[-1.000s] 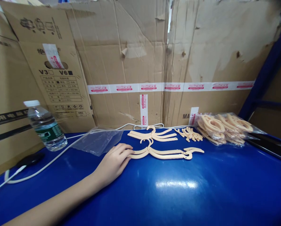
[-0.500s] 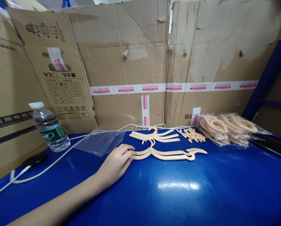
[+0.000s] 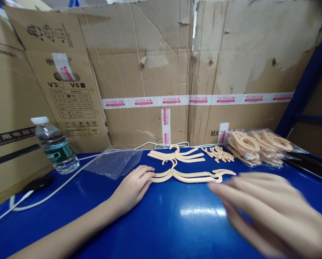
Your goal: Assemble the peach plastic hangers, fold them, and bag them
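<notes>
My left hand (image 3: 135, 187) rests on the blue table, its fingers closed over the left end of a cream plastic clothes hanger (image 3: 193, 179). The hanger lies flat; a curved end piece (image 3: 224, 172) sits at its right tip. My right hand (image 3: 271, 212) is in the right foreground, smeared by motion. Its fingers stretch toward the hanger's right end, thumb apart below, and nothing shows in them. Behind the hanger lie more hanger pieces (image 3: 190, 157), with a hook among them. To their right is a small pile of cream parts (image 3: 220, 154).
Clear bags of cream parts (image 3: 258, 145) lie at the back right, beside a dark flat object (image 3: 312, 167). A water bottle (image 3: 57, 149), a clear plastic bag (image 3: 113, 162), a white cable (image 3: 55, 190) and a black device (image 3: 38, 183) are on the left. Cardboard (image 3: 150, 75) walls the back.
My right hand has come into view from the right, reaching toward the hanger's right end. My left hand stays on the left end, and the hanger lies where it was.
</notes>
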A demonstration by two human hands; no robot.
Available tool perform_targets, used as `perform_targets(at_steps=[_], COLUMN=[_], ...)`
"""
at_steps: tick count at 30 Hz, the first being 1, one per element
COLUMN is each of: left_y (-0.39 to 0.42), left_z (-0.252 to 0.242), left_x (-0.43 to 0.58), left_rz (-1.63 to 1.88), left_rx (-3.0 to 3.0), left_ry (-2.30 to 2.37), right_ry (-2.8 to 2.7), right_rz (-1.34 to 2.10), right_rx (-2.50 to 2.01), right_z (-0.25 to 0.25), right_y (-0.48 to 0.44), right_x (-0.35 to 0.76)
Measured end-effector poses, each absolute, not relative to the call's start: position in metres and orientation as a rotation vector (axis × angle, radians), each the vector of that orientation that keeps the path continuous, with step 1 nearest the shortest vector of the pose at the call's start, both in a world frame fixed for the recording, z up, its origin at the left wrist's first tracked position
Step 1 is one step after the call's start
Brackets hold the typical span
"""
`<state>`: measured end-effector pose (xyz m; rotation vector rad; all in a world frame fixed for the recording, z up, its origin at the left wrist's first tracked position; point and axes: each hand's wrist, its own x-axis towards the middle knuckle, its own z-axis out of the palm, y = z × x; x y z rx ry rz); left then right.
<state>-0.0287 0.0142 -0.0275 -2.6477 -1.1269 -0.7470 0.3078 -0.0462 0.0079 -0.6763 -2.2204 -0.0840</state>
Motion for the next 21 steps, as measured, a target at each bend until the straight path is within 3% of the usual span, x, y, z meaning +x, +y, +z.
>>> perform_targets(at_steps=[2,7,21], left_y=[0.015,0.017,0.019], left_z=[-0.029,-0.030,-0.032], left_x=[-0.029,-0.030,-0.032], left_rz=[-0.744,-0.724,-0.782], left_rx=[-2.653,-2.741,-2.778], left_ry=[-1.120,-1.147,-1.074], right_ry=[-2.394,-2.561,-2.510], right_rz=[-0.211,-0.019,0.123], right_rx=[-0.799,-1.076,-1.216], right_z=[0.016,-0.007,-0.013], right_y=[-0.015,0.030,0.027], right_x=[0.298,0.300,0.307])
